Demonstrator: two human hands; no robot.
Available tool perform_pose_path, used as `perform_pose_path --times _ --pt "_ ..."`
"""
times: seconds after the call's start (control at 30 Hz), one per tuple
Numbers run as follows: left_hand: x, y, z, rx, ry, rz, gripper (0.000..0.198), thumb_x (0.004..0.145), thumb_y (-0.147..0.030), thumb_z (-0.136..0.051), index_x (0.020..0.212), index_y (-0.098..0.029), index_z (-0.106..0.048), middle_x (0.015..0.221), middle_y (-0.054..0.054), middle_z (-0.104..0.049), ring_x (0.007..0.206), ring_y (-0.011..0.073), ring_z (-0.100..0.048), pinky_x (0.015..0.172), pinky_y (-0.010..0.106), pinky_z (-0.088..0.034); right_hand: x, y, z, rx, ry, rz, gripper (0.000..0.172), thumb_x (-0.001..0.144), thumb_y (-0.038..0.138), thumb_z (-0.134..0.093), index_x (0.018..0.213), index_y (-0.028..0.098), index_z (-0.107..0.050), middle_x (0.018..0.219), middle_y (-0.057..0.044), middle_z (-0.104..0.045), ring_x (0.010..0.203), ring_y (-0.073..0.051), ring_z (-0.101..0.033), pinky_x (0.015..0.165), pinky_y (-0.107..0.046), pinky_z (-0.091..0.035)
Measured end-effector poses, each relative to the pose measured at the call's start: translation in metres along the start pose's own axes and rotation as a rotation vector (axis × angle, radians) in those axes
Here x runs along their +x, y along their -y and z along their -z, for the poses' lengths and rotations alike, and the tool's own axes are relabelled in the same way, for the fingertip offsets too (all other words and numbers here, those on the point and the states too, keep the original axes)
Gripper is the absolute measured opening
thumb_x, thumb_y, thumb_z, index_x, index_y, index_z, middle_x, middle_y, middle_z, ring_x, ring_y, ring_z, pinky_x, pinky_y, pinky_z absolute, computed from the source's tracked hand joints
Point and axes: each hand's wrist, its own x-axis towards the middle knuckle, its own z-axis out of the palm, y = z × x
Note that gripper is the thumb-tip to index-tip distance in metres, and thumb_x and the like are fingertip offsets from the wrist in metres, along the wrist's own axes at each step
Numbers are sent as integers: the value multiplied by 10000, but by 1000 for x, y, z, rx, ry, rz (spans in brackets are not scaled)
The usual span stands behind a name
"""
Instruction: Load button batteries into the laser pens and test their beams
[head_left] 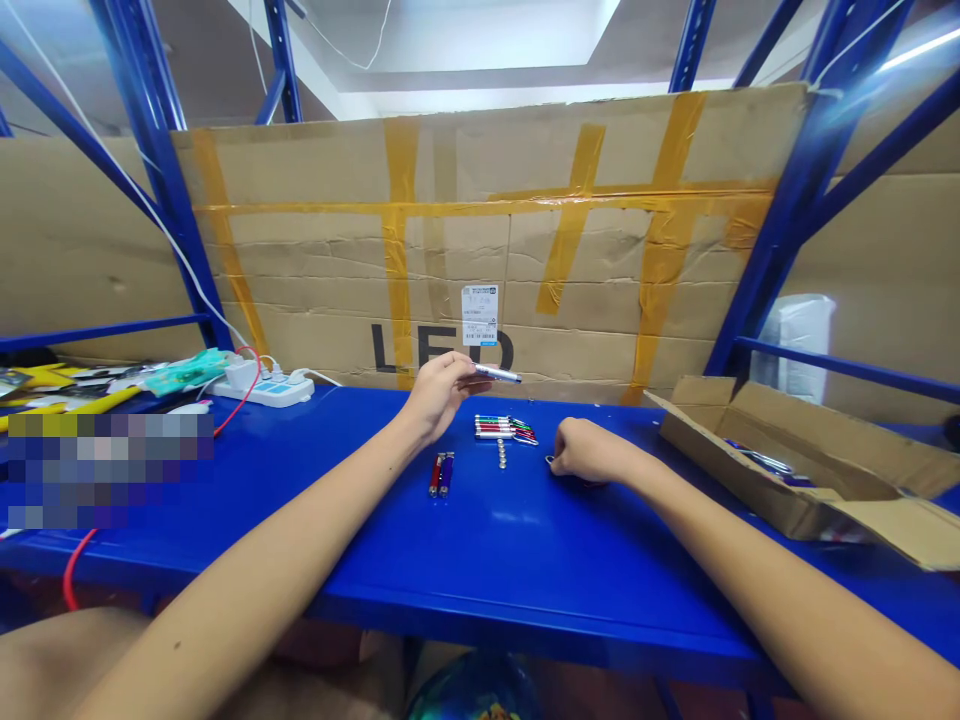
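My left hand (442,393) is closed on a slim silver and blue pen-like tube (495,373), raised above the blue table. On the right, my right hand (589,450) is closed low over the tabletop, with a small dark loop (550,460) showing at its fingertips; what else it holds is hidden. Between the hands lies a row of several coloured metal tubes (493,428) with cords at their right ends. Below them several small round silver pieces (502,455) form a short column. A red tube (435,475) and a purple tube (447,474) lie side by side nearer me.
An open cardboard box (780,500) with more tubes stands at the right. A white power strip (264,389) and yellow and black packets (67,388) are at the left. Taped cardboard (337,260) and blue shelf posts (795,200) rise behind the table (465,570).
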Motion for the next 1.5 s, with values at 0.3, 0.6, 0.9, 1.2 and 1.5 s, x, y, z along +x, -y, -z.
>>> perform_pose_path --times 0.3,0.6,0.9,1.2,1.5 --pt "1 4 1 -80 -39 67 62 719 -109 -596 715 -126 -536 774 93 -701 791 203 -684 855 436 -515 -15 10 18 781 141 249 144 766 259 -562 676 147 -554 728 -91 -681 567 -131 -601 494 -244 -450" --pt "-5 14 -5 416 71 71 105 858 -210 -541 947 -159 -566 770 20 -620 432 53 -463 430 212 -347 -8 10 11 1233 117 357 176 723 248 -687 748 158 -538 691 -21 -608 539 -87 -519 469 -225 -414" --pt "-21 23 -14 896 323 -149 119 804 -240 -590 860 -153 -649 787 7 -644 737 135 -534 703 270 -408 -9 16 4 1243 87 406 166 749 263 -653 716 161 -527 656 -18 -611 513 -79 -478 439 -213 -347" --pt "-26 21 -18 1006 273 -196 113 831 -254 -582 793 -156 -624 713 -4 -633 669 128 -514 632 256 -369 -5 15 0 1213 -18 430 240 767 338 -659 725 182 -481 623 9 -577 478 -77 -436 422 -219 -333" --pt "-27 26 -15 997 336 -185 100 833 -225 -565 770 -159 -607 691 -2 -618 636 121 -495 610 251 -371 -7 16 -6 472 -411 530 102 853 203 -450 752 205 -441 642 12 -535 575 -128 -471 558 -260 -348"
